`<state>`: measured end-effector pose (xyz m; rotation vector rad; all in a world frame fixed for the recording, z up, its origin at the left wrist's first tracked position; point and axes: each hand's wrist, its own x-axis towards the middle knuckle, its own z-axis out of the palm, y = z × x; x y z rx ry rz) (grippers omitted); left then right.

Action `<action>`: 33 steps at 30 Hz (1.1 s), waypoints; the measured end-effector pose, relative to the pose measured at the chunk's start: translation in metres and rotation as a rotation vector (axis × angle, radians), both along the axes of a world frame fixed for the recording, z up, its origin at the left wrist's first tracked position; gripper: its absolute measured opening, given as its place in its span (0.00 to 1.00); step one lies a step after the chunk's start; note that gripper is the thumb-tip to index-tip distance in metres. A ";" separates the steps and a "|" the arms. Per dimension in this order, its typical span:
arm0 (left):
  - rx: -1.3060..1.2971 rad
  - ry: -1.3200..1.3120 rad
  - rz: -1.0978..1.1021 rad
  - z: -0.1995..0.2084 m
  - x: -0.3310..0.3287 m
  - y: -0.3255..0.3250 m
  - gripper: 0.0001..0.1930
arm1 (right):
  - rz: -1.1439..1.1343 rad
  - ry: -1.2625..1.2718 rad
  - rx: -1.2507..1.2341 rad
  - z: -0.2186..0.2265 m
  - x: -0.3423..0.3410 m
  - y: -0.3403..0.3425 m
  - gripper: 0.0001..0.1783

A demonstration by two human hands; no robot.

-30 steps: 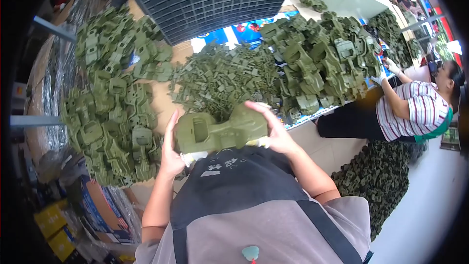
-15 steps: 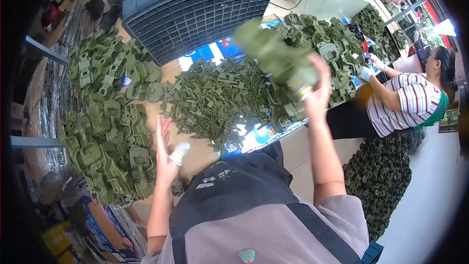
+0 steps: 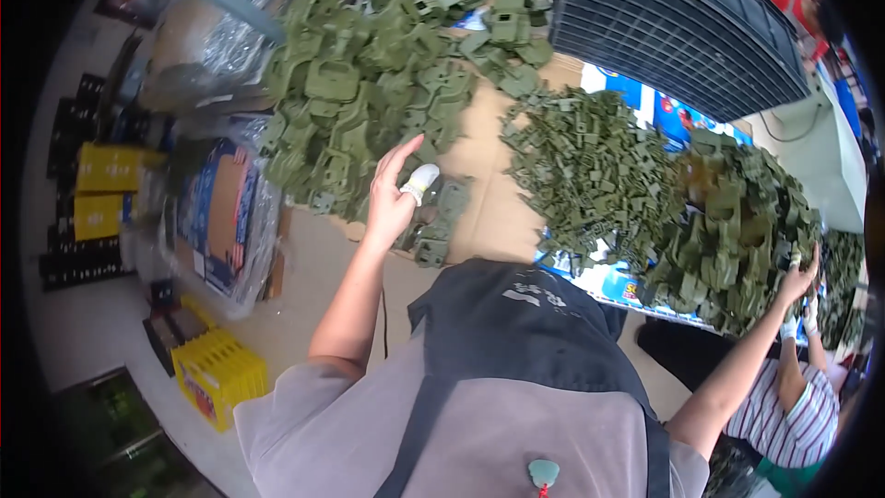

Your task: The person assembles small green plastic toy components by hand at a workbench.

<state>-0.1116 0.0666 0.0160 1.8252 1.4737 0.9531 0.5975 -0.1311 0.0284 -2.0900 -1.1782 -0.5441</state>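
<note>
My left hand [image 3: 393, 195], with a white cover on its thumb, is held open with its fingers stretched out. Its fingertips reach over the near edge of a heap of large olive-green plastic parts [image 3: 332, 83], and nothing is in it. Far to the right, my right hand [image 3: 796, 283] is beside another heap of bulky green plastic parts [image 3: 728, 231]. Its fingers point away from me and look apart; I see no part in them. Between the two heaps lies a spread of small green plastic pieces [image 3: 595, 175].
A large dark grid-walled crate [image 3: 678, 32] stands at the back right. Bare cardboard [image 3: 489, 157] shows between heaps. A co-worker in a striped shirt [image 3: 784, 406] works close to my right forearm. Yellow bins [image 3: 217, 373] and a plastic-wrapped box [image 3: 217, 212] stand at the left.
My view has swung left. The blurred green plastic part my right hand held is no longer in it, and that hand has moved to the right-hand heap. My left hand stays open.
</note>
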 end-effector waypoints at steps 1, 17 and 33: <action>-0.002 0.013 0.019 -0.001 -0.009 0.001 0.23 | -0.016 0.021 -0.122 0.002 0.000 0.003 0.28; 0.442 0.293 0.526 0.083 -0.106 0.135 0.35 | 0.194 -0.044 -0.278 0.068 -0.118 0.005 0.32; 0.717 0.289 0.284 0.099 -0.068 0.222 0.31 | 0.682 0.546 -0.097 -0.006 -0.346 0.073 0.20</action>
